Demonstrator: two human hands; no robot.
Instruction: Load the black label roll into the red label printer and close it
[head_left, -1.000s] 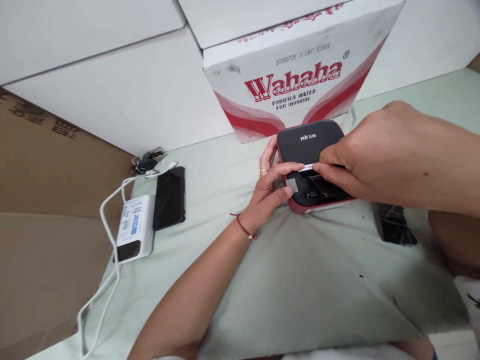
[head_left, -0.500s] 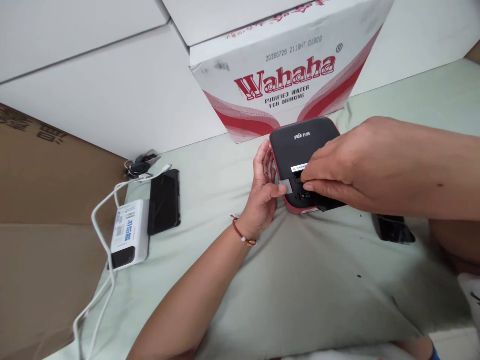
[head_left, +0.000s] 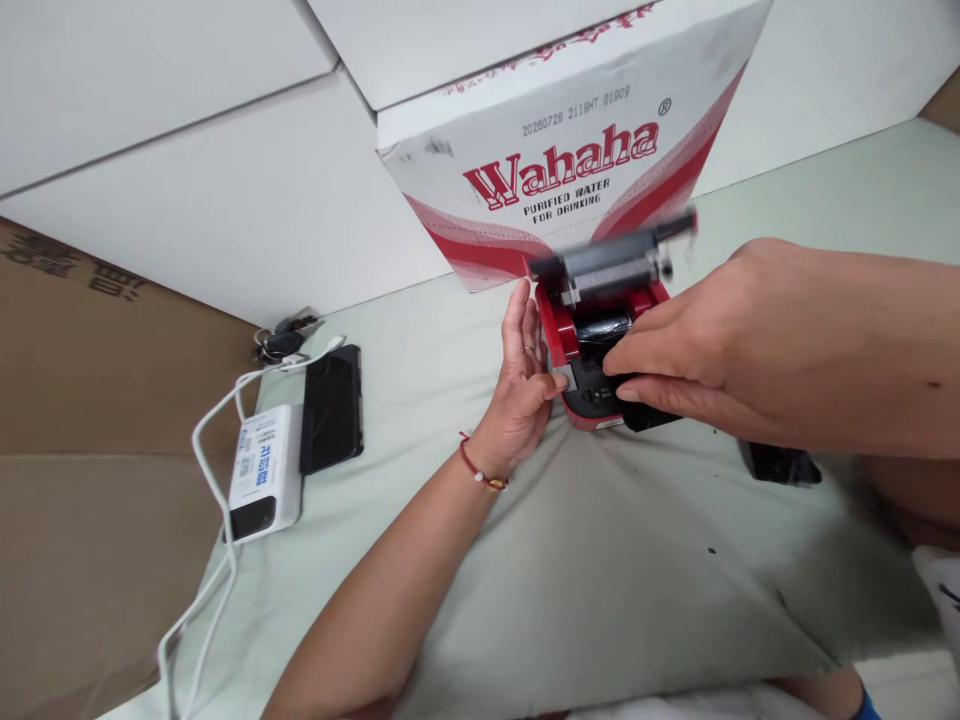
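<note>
On green cloth [head_left: 420, 400], the open left hand [head_left: 523, 390] touches the machine's [head_left: 568, 340] left; the right hand [head_left: 701, 345] pinches black film [head_left: 651, 414].

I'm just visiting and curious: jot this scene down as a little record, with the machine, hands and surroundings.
Machine: red-and-black device, lid raised and blurred
Inside: dark roll
Left hand: at the device's left side, thumb at grey tab
Right hand: at black strip; grip partly hidden
Behind: Wahaha carton
Far left: black phone, white cable, keys
Surface: pale green cloth
</note>
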